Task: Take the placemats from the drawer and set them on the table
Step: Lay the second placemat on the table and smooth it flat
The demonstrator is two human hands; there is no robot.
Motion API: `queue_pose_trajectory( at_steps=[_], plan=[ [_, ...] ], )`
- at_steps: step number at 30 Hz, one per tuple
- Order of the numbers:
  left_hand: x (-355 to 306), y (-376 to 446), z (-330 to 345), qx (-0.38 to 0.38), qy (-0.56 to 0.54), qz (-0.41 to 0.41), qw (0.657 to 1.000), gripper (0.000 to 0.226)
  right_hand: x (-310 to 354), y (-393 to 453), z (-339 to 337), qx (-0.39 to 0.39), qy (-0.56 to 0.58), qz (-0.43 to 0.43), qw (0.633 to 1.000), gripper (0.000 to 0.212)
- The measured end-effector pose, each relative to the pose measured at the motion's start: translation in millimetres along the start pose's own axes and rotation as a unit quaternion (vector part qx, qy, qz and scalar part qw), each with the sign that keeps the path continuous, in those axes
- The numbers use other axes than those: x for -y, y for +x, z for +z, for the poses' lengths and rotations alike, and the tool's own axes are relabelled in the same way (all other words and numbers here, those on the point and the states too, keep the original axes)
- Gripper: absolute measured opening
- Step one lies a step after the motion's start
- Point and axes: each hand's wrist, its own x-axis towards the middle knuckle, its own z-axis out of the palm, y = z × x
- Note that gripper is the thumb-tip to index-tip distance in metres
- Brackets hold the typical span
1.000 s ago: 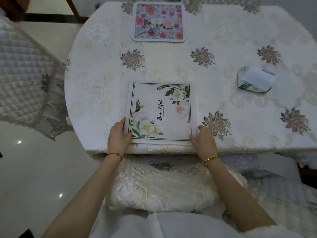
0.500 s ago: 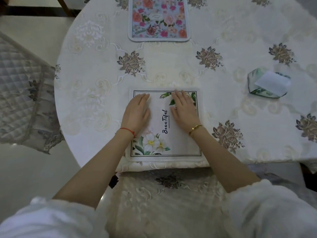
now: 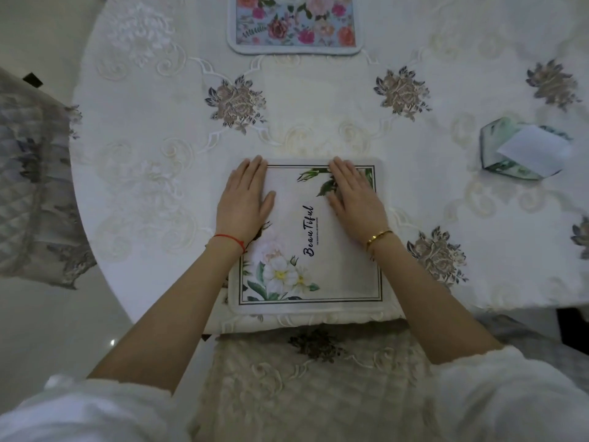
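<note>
Smoothing the white placemat (image 3: pixel 322 250) at the table's (image 3: pixel 153 173) near edge: left hand (image 3: pixel 247 199) and right hand (image 3: pixel 355 200) lie flat, fingers straight, on its far half — best pressed evenly outward, not dragged off the edge.

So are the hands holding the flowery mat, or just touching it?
Just touching. The left hand and right hand lie flat on the far half of the white placemat, fingers straight; nothing is gripped.
</note>
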Motion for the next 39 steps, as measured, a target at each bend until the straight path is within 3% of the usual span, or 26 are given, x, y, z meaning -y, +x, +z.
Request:
queue_pose_trajectory(
  at_steps=[8,14,30,35,39],
  plan=[
    [7,-22,-14,0.012,0.002,-0.026,1.000,0.060,-33,-36,-16,-0.015,-0.010,0.086,0.996,0.060],
    [-32,-49,-1,0.055,0.000,0.066,0.996,0.059,25,-51,7,0.035,-0.010,-0.031,0.999,0.058],
    [-2,-112,-7,0.035,0.014,-0.026,0.999,0.057,-21,-117,-2,0.026,-0.031,0.080,0.996,0.059],
    [-25,-142,1,0.046,-0.005,0.036,0.998,0.058,22,-140,12,0.048,-0.037,-0.027,0.998,0.063],
    [-38,-158,13,0.063,0.015,0.042,0.997,0.060,34,-154,27,0.076,-0.039,-0.023,0.996,0.066]
  ],
)
